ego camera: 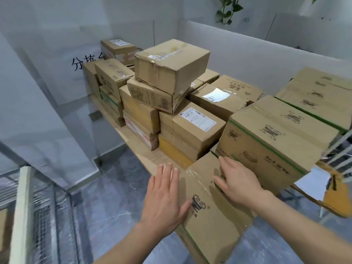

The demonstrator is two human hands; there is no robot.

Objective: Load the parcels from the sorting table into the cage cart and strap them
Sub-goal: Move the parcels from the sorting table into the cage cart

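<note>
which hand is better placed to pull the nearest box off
Right, probably: the right hand lies atop the nearest box, fingers near its far edge; the left hand is flat against its side.

A table (137,147) runs away from the viewer, piled with boxes (192,130). The near box (215,212) sits at its front end. The left hand (163,195) lies flat against that box's left side, and the right hand (238,181) rests on its top. Just behind it, to the right, stands a large box (276,138). Further back, mid-pile, the top box (171,63) sits on another. A cage cart (47,216) stands lower left, apart from the table. A plant (227,10) hangs at the far wall.
</note>
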